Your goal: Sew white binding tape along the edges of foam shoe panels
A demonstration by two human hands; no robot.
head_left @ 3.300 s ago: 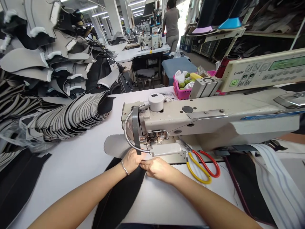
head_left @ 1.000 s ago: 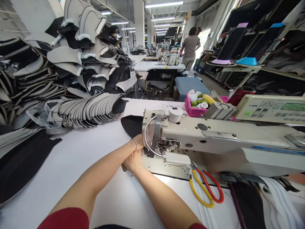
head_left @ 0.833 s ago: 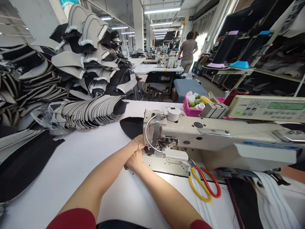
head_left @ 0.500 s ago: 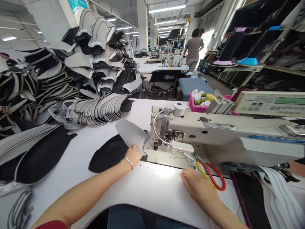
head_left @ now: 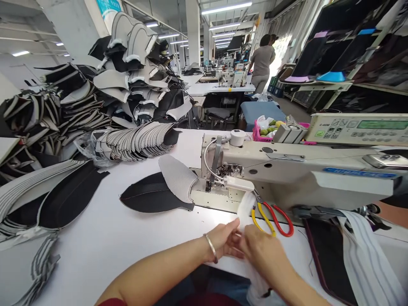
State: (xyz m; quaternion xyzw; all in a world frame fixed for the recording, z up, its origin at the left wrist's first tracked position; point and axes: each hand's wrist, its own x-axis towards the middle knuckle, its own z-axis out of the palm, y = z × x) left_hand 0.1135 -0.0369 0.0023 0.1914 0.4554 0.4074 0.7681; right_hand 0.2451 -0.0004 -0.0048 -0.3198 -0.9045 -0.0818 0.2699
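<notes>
A white fabric strip runs from beside the machine's needle area down through both hands and on toward my lap. My left hand, with a bracelet at its wrist, is closed on the strip at its left side. Close against it, my right hand is also closed on the strip; its fingertips are partly hidden. Scissors with red and yellow handles lie just beyond my right hand. Left of the needle of the sewing machine rests a shoe-upper-like piece, black below with a grey flap on top.
A row of stacked grey pieces stands behind the work, with high piles further back. More black and grey pieces lie at left. A pink basket and control panel sit behind the machine. A person stands far off.
My left hand has let go of the grey and black piece and moved right to join my right hand. The white strip is now drawn out between them. The piece stays by the needle.
</notes>
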